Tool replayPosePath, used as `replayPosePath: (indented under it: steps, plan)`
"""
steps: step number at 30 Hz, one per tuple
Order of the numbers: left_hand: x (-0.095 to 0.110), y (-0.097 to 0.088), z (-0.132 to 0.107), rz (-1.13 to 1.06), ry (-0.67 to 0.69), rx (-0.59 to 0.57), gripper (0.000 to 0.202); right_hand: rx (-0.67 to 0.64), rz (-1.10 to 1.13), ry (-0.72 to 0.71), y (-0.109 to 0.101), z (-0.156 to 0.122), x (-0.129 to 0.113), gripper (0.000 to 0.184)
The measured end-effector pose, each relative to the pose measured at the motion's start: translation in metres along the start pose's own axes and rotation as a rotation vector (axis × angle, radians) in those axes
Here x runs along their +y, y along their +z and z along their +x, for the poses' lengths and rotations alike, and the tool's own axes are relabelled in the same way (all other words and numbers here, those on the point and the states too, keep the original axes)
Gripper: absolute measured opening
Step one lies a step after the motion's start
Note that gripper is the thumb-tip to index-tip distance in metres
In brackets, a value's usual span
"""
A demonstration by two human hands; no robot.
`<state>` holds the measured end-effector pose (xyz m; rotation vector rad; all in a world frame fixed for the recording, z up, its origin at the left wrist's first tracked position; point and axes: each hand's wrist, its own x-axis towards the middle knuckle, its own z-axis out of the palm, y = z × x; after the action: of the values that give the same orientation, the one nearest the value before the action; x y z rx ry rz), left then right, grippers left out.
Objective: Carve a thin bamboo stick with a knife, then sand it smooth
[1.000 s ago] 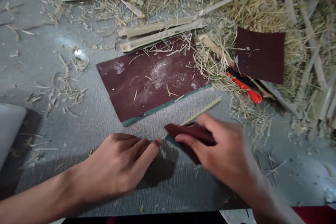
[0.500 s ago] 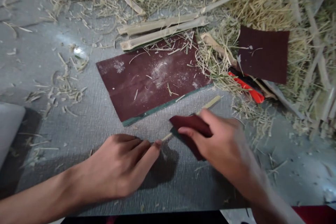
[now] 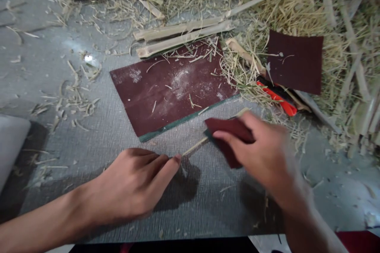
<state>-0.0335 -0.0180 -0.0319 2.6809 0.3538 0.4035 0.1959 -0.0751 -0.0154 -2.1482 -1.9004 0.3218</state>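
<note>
My left hand [image 3: 135,184] rests on the grey mat [image 3: 97,134], its fingers pinched on the near end of a thin bamboo stick [image 3: 194,147]. The stick runs up and to the right across the mat. My right hand [image 3: 264,154] is closed on a small folded piece of dark red sandpaper [image 3: 227,132], which is wrapped over the stick's far part. The hand is smeared by motion. The stick's far tip just shows past the sandpaper.
A large dark red sandpaper sheet [image 3: 172,87] lies flat beyond the hands, dusted with powder. A smaller sandpaper square [image 3: 295,63] sits on straw at the right, near an orange-handled tool [image 3: 277,101]. Split bamboo strips [image 3: 181,35] and shavings fill the back.
My right hand has slid the sandpaper up and to the right along the stick, baring more of it near my left hand. The left hand has stayed put.
</note>
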Motion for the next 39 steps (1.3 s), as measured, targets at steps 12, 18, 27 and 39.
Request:
replayPosePath:
  steps: [12, 18, 27, 39]
  plan:
    - [-0.001, 0.000, -0.001, 0.014, 0.001, 0.021, 0.014, 0.154, -0.219, 0.202, -0.004, 0.014, 0.028, 0.041]
    - [0.000, 0.002, 0.000, 0.008, -0.011, 0.009, 0.018, -0.055, 0.132, -0.059, 0.017, -0.012, -0.023, 0.034]
    - [-0.002, 0.001, -0.002, 0.032, 0.002, 0.019, 0.015, 0.075, -0.130, 0.059, 0.008, -0.004, -0.005, 0.036]
    - [-0.003, 0.000, -0.004, 0.057, -0.014, 0.000, 0.015, 0.100, -0.214, 0.221, -0.008, 0.008, 0.018, 0.042]
